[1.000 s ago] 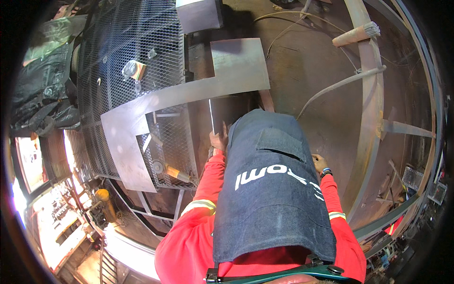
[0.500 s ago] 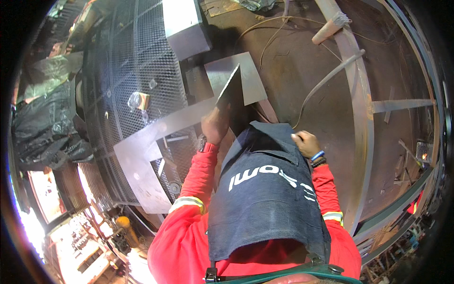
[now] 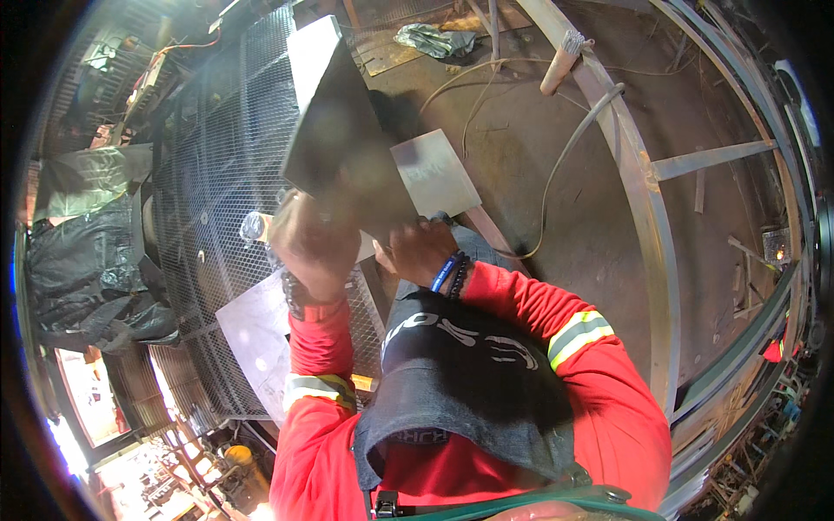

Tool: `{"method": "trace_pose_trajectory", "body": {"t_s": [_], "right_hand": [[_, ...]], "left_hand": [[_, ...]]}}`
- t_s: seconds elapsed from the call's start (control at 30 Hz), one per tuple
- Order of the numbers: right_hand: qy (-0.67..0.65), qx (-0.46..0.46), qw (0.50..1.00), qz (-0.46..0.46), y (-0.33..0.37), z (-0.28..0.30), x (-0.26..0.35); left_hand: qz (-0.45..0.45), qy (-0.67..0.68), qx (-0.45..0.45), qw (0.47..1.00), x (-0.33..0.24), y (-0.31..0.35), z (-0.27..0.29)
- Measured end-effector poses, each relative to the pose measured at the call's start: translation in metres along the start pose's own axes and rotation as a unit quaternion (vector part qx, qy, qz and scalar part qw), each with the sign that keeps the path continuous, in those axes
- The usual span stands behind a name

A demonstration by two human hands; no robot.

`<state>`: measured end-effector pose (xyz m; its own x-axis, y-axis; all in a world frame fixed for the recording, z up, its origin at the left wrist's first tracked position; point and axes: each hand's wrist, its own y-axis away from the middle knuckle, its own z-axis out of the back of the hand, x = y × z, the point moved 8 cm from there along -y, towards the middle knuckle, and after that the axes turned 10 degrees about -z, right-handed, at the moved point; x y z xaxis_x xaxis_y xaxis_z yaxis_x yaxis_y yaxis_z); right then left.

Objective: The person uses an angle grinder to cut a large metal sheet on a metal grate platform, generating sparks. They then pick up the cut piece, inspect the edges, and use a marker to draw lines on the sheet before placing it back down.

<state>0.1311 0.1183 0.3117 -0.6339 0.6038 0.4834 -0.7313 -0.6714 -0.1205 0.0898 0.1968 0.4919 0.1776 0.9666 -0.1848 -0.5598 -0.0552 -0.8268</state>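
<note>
Change: we have lifted the metal sheet (image 3: 347, 139) off the mesh rack (image 3: 217, 174) | left hand (image 3: 314, 243) and right hand (image 3: 421, 252) both grasping its lower edge | sheet now raised, tilted.

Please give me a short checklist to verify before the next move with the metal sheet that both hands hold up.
1. Left hand grips the metal sheet at its lower edge: ok.
2. Right hand also on the lower edge: ok, though the grip is partly hidden.
3. Gloves on hands: not ok, both are bare.
4. Sheet raised off the mesh platform: ok.
5. Cable on the floor lies apart from the sheet: ok.
6. Footing below: cannot tell, hidden by the apron.
</note>
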Motion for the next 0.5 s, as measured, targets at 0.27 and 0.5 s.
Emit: {"method": "trace_pose_trajectory", "body": {"t_s": [0.27, 0.5], "right_hand": [[-0.068, -0.131, 0.985, 0.087, -0.019, 0.053, 0.070], [-0.141, -0.276, 0.946, 0.092, -0.060, 0.103, 0.040]], "left_hand": [[-0.012, -0.081, -0.097, 0.992, -0.006, -0.063, 0.054], [0.064, 0.147, 0.015, 0.987, 0.013, -0.005, 0.023]]}}
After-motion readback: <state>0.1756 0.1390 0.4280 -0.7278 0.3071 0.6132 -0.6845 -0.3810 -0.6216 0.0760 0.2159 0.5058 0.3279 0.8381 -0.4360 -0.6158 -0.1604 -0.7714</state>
